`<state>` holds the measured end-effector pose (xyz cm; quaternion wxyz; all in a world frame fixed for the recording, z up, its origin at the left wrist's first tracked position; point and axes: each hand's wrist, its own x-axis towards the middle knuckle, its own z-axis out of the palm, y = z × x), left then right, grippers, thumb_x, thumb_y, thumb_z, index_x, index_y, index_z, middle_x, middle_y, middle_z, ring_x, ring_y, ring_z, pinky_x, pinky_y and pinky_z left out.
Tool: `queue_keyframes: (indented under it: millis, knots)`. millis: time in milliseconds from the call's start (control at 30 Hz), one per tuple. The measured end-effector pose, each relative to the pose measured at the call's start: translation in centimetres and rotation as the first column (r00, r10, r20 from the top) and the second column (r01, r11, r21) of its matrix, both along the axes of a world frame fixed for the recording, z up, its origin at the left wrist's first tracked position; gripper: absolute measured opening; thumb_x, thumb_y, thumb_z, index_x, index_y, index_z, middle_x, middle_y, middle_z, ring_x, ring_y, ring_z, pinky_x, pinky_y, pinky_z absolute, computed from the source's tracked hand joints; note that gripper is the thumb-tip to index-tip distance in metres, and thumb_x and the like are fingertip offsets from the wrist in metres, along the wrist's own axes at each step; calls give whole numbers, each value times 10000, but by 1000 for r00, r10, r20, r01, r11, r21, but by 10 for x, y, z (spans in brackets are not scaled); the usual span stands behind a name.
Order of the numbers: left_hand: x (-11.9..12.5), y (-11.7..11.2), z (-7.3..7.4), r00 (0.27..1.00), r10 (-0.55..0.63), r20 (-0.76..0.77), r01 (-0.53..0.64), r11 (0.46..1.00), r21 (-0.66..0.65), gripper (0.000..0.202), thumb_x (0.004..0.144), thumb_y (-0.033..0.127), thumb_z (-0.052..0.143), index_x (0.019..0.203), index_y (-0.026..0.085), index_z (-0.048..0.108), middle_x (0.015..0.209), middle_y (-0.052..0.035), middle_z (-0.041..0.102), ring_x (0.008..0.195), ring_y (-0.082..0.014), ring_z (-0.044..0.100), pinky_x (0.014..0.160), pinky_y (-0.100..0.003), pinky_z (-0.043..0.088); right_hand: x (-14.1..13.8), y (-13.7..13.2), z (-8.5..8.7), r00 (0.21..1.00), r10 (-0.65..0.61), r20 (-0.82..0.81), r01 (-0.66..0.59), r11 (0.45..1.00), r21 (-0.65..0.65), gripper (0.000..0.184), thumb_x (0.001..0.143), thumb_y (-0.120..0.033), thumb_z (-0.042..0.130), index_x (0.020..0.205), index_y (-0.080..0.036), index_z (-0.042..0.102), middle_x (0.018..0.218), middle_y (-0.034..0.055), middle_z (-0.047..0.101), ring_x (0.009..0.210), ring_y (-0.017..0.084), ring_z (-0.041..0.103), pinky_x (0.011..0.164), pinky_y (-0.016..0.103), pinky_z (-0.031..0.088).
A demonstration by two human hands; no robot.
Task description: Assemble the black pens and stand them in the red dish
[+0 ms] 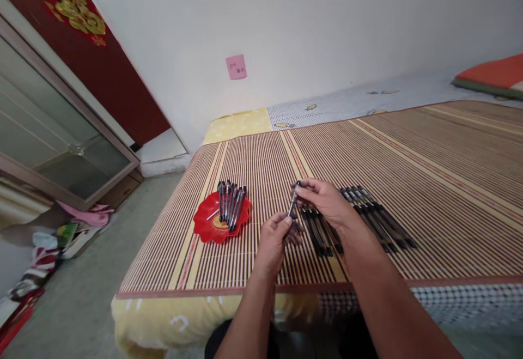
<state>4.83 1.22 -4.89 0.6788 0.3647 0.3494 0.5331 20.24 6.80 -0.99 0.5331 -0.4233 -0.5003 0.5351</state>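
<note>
Between my two hands is one pen, tilted, with a dark upper end. My left hand pinches its lower end, and the fingers of my right hand close on its top. To the left, a red scalloped plate carries several capped pens lying side by side. Several black pens lie in a row below my right hand, partly covered by it. More black pens are lined up to the right of my right wrist.
A striped bamboo mat covers the bed, with a yellow sheet along its near edge. An orange folded item lies at the far right. A pink note is on the wall. A glass-paned door stands at left.
</note>
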Motion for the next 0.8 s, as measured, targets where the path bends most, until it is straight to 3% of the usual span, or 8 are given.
queue_keyframes:
  millis: [167,433,800]
  knots:
    - [0,1,-2,999,-24,-22,25,999,26,327,768,416,760,871,129,642,691,-58,714,467,-104,570,496,-224,433,2,2,-1,998,-4,-60,3,1000,-12,316,714,-425,774,896,-175,712,795,18,671,715,142,619,673,285,527]
    - [1,0,-2,997,-43,-68,47,997,65,308,796,422,731,851,135,634,722,-73,732,468,-97,555,508,-221,431,3,3,-2,1000,-6,-27,6,1000,0,305,710,-385,772,927,-178,716,837,16,674,710,128,610,678,274,536]
    - [1,-1,1,992,15,-128,-4,997,83,265,802,367,715,855,143,584,737,-70,745,463,-86,557,498,-208,373,0,-1,4,999,9,-32,-10,1000,-23,277,713,-361,767,914,-180,710,781,-4,669,660,114,608,667,260,524]
